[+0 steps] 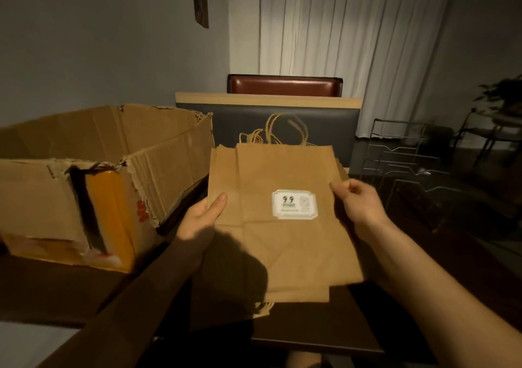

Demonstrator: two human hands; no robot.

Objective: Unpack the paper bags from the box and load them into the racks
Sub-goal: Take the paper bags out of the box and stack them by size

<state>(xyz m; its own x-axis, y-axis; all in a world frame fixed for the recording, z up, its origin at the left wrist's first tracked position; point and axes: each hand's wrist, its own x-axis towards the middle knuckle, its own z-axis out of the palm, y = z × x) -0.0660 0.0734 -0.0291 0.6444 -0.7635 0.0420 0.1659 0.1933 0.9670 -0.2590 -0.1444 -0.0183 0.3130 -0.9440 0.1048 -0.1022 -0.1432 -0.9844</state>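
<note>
A stack of flat brown paper bags (271, 175) with twisted paper handles and a white label on the top one is held above the dark table, in the middle of the view. My left hand (202, 218) grips the stack's left edge, thumb on top. My right hand (357, 201) pinches its right edge. The open, torn cardboard box (107, 153) stands to the left; its inside is hidden. Wire racks (406, 167) stand at the right on the table, beyond my right hand.
A dark table (324, 328) lies under the bags. Behind it is a dark bench back (324, 119) with a wood trim and a red-brown chair (285, 85). White curtains hang at the back. A plant and metal-framed stands sit at the far right.
</note>
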